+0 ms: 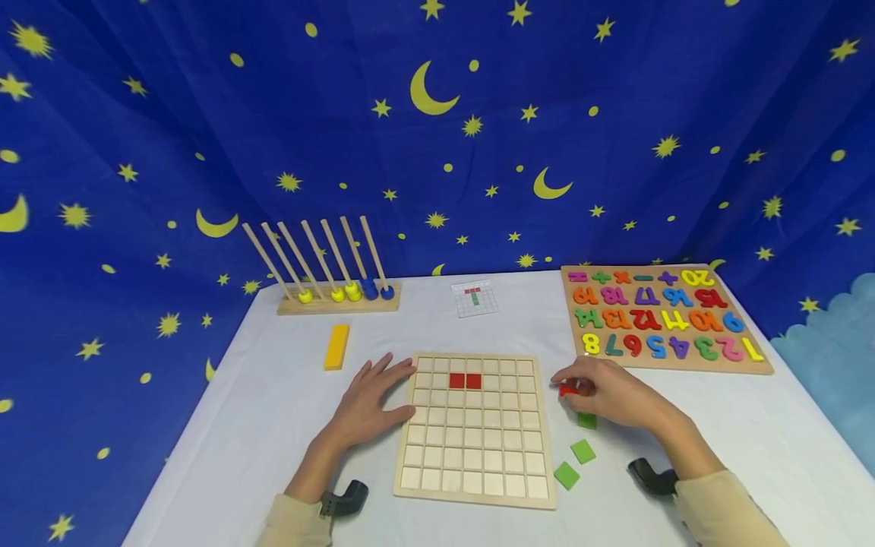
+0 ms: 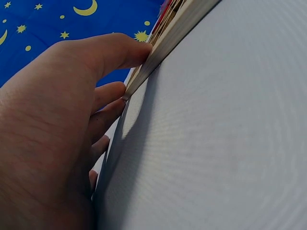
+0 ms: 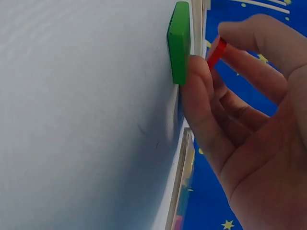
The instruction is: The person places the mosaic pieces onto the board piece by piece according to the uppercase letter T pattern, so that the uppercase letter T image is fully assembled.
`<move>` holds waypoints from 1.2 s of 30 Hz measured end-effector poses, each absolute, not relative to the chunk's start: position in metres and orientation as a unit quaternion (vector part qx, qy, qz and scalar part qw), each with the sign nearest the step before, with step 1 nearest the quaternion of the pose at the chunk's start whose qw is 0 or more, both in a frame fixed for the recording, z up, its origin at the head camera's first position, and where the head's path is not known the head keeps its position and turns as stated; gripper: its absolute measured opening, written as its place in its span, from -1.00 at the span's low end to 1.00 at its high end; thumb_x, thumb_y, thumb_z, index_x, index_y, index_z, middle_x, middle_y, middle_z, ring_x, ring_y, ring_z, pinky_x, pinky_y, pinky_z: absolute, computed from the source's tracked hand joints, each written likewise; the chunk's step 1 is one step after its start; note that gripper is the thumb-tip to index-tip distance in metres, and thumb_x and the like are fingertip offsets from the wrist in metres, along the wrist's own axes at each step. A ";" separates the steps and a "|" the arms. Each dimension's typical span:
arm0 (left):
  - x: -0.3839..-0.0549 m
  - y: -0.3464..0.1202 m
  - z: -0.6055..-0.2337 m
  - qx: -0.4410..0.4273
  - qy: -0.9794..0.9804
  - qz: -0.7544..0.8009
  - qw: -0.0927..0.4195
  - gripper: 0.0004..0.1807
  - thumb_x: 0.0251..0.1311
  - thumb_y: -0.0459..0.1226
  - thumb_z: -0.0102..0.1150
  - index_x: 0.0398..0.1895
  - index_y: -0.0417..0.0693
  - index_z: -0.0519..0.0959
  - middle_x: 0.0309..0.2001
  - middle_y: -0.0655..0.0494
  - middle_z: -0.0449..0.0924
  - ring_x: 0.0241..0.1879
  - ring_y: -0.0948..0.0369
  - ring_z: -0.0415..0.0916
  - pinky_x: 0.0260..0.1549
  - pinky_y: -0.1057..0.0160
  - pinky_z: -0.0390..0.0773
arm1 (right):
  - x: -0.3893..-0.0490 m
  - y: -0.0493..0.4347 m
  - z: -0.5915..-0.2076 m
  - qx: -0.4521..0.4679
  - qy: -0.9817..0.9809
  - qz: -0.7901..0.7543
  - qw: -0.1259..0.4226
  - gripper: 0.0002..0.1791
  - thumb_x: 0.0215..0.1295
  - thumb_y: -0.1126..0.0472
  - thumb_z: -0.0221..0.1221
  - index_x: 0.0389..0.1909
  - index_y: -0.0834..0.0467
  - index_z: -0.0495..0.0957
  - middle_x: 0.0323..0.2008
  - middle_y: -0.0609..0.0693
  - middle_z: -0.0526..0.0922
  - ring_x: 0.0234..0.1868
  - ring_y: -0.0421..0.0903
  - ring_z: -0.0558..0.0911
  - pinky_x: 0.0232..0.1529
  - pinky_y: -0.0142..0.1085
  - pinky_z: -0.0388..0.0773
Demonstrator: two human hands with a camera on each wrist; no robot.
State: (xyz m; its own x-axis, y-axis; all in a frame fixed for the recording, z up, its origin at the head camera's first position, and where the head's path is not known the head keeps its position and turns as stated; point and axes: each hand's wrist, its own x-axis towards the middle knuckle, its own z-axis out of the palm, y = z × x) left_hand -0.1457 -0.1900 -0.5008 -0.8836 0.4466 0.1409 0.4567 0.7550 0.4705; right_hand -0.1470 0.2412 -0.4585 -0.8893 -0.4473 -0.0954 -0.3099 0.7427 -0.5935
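Note:
A wooden grid board (image 1: 473,438) lies on the table with two red tiles (image 1: 465,381) side by side in its second row from the back. My left hand (image 1: 365,403) rests at the board's left side. In the left wrist view, its thumb and fingertips touch the board's edge. Just right of the board, my right hand (image 1: 615,391) pinches another red tile (image 3: 217,52) between thumb and fingers, as the right wrist view shows. Green tiles (image 1: 583,451) lie on the table below that hand, the farthest partly hidden by it.
A small clear card (image 1: 475,298) with a red and green T pattern lies behind the board. At the back left stands a peg rack (image 1: 342,302) with beads; a yellow block (image 1: 336,347) lies in front. A number puzzle board (image 1: 663,319) occupies the back right.

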 end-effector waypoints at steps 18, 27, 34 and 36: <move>-0.148 -0.190 -0.504 -0.243 -0.934 -0.262 0.013 -0.28 0.12 0.14 0.23 0.37 0.22 0.35 0.39 0.37 0.21 0.45 0.13 -0.07 0.40 0.00 -0.20 | -0.147 0.244 -0.458 -0.204 0.932 -0.279 0.109 -0.67 0.14 0.01 0.36 -0.06 -0.04 0.68 -0.32 -0.27 0.55 -0.30 -0.18 0.47 -0.30 -0.33 0.50; -0.146 -0.189 -0.501 -0.247 -0.932 -0.266 0.016 -0.28 0.12 0.12 0.24 0.36 0.16 0.37 0.39 0.31 0.24 0.45 0.07 -0.05 0.40 -0.03 -0.19 | -0.147 0.244 -0.460 -0.226 0.922 -0.300 0.093 -0.73 0.14 -0.06 0.35 -0.18 -0.04 0.71 -0.37 -0.34 0.56 -0.31 -0.27 0.51 -0.29 -0.36 0.54; -0.145 -0.188 -0.500 -0.248 -0.930 -0.268 0.023 -0.28 0.11 0.10 0.26 0.35 0.13 0.38 0.38 0.26 0.26 0.44 0.06 -0.03 0.40 -0.04 -0.18 | -0.149 0.239 -0.459 -0.230 0.921 -0.301 0.092 -0.71 0.12 -0.17 0.32 -0.24 -0.10 0.72 -0.38 -0.37 0.57 -0.28 -0.30 0.53 -0.23 -0.33 0.55; -0.145 -0.188 -0.499 -0.249 -0.930 -0.269 0.026 -0.28 0.11 0.09 0.27 0.35 0.13 0.38 0.38 0.25 0.27 0.44 0.05 -0.02 0.40 -0.05 -0.17 | -0.150 0.237 -0.458 -0.235 0.923 -0.293 0.089 -0.72 0.13 -0.15 0.33 -0.22 -0.10 0.72 -0.36 -0.38 0.58 -0.27 -0.31 0.52 -0.22 -0.33 0.54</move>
State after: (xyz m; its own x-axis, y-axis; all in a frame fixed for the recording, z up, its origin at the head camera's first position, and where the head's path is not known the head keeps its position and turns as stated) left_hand -0.1445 -0.1885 -0.4994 -0.8745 0.4496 0.1818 0.4772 0.7309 0.4880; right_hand -0.1496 0.2366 -0.4577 -0.8742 -0.4848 -0.0264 -0.3810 0.7186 -0.5818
